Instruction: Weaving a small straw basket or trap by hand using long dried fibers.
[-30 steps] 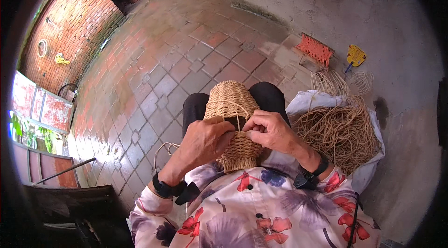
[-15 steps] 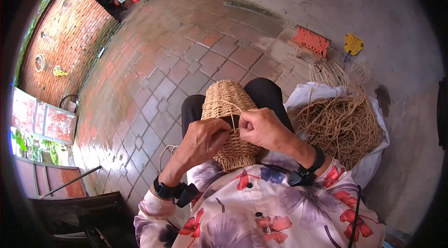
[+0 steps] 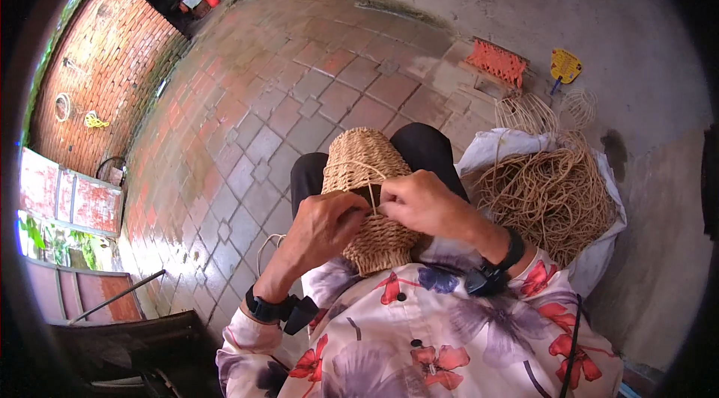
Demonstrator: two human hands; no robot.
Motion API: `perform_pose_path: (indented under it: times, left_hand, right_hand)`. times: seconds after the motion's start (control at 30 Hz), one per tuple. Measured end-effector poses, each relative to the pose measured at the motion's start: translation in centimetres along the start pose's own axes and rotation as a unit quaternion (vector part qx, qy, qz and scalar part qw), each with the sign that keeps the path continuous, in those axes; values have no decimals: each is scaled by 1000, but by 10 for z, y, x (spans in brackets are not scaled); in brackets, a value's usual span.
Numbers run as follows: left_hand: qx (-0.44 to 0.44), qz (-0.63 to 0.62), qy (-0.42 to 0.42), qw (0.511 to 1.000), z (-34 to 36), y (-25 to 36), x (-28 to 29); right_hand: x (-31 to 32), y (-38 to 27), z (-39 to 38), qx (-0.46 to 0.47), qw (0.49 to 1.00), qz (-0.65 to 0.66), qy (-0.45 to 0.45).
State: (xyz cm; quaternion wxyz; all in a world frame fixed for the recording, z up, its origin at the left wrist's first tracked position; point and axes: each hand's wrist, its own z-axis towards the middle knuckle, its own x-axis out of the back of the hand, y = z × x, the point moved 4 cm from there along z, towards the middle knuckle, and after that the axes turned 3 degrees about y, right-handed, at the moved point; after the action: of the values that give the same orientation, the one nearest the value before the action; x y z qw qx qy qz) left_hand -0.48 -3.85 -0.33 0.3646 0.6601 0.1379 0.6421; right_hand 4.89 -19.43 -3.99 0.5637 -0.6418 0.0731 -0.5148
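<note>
A woven straw basket [image 3: 363,152] sat on the person's lap, between two knees in dark trousers [image 3: 424,145]. Its far part and near part were both woven, with a dark gap between them. A pale strand [image 3: 373,197] ran across that gap, right between the two hands.

The left hand [image 3: 329,222] was curled, its fingers at the left side of the gap. The right hand [image 3: 427,202] was curled too, on the other side. The two hands were very near each other. The fingertips were tucked away, so one could not tell if either hand was pinching the strand.

One second before, the right thumb and finger had shown more plainly. Now the right hand had rolled over, so its back faced up and hid more. The left hand had hardly changed. The gap was still there, so the work seemed to be at the same small spot.

A loose cord [image 3: 260,254] looped by the left forearm. On the right, a big tangle of brown cord [image 3: 550,199] lay in a white sack [image 3: 479,149].
</note>
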Motion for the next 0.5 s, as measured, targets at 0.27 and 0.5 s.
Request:
perform_pose_path:
  times: [0.27, 0.5]
  left_hand:
    - [21, -25, 42, 999, -12, 2, 2]
    - [120, -63, 13, 991, -11, 5, -3]
  right_hand:
    - [2, 15, -9, -67, 969, 231, -64]
    - [2, 15, -14, 37, 995, 88, -21]
